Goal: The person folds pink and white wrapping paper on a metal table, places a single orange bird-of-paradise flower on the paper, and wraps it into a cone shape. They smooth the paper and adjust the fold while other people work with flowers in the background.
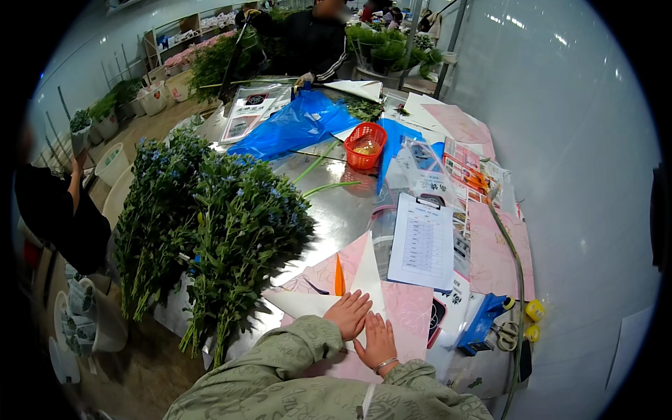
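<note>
My left hand [349,314] lies flat on a folded sheet of pink wrapping paper with a white reverse [368,268], at the table's near edge. Beside it my right hand [377,340], with a bracelet at the wrist, rests palm down on the same paper, its fingertips close to my left hand. Neither hand grips anything. Just beyond the left hand, an orange pointed piece [339,275] lies on the pink side. Under and right of the folded sheet is more pink paper [415,310]. Leafy bunches of blue flowers [247,210] lie to the left, stems towards me.
A clipboard with a printed sheet [422,244], a blue tape dispenser [483,324] and scissors [506,336] are at right. Farther off stand a red plastic basket [364,147] and blue plastic film [299,123]. One person is across the table, another at left [58,210] near buckets.
</note>
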Demonstrator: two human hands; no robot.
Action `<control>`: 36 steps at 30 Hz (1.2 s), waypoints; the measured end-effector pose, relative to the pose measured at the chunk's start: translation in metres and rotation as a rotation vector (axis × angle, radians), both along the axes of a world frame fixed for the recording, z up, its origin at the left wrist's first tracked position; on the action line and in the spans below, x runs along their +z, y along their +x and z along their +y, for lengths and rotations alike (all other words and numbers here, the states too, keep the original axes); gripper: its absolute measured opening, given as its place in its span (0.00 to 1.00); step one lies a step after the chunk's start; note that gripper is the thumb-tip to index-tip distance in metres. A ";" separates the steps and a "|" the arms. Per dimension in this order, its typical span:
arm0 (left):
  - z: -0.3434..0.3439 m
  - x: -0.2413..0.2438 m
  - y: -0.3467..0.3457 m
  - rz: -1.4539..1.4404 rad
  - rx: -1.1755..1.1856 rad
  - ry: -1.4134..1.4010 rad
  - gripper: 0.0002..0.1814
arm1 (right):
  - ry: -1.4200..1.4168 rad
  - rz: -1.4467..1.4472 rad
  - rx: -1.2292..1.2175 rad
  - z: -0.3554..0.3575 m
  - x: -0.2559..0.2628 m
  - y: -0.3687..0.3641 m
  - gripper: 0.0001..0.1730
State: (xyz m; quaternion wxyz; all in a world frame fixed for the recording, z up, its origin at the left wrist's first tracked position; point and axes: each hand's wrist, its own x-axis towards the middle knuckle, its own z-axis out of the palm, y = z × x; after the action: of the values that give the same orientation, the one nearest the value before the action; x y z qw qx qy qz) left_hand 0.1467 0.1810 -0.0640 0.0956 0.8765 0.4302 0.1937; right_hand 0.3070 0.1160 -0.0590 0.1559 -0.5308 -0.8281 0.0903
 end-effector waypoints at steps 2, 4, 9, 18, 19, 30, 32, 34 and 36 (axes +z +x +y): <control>0.001 0.002 -0.001 0.010 -0.002 0.013 0.25 | -0.014 0.001 0.008 0.000 0.002 0.000 0.41; -0.001 0.001 0.000 0.008 -0.002 0.014 0.25 | -0.033 0.003 0.011 -0.001 0.002 0.001 0.41; -0.001 -0.001 0.000 -0.037 0.001 0.022 0.25 | 0.002 -0.018 -0.006 -0.001 0.001 0.000 0.39; 0.001 0.002 0.002 -0.032 -0.007 0.028 0.25 | -0.020 0.092 0.011 0.000 0.011 0.004 0.41; 0.000 0.002 -0.001 -0.009 -0.003 0.026 0.25 | -0.047 0.245 -0.032 -0.001 0.013 0.006 0.41; -0.002 -0.001 0.001 0.048 -0.011 -0.011 0.26 | 0.075 0.471 -0.324 -0.057 0.034 0.085 0.23; 0.001 -0.001 -0.002 0.055 -0.007 -0.007 0.26 | 0.166 0.463 -0.408 -0.064 0.044 0.100 0.20; -0.004 -0.003 0.002 0.049 -0.012 -0.025 0.26 | 0.236 0.556 -0.532 -0.067 0.060 0.115 0.17; -0.001 0.001 0.002 0.044 -0.015 -0.029 0.26 | 0.334 0.570 -0.645 -0.067 0.076 0.136 0.16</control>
State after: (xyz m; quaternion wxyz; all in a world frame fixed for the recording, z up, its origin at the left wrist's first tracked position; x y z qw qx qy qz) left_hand 0.1489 0.1795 -0.0634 0.1004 0.8824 0.4282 0.1674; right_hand 0.4427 0.0490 0.0167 0.4809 -0.6830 -0.5480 0.0447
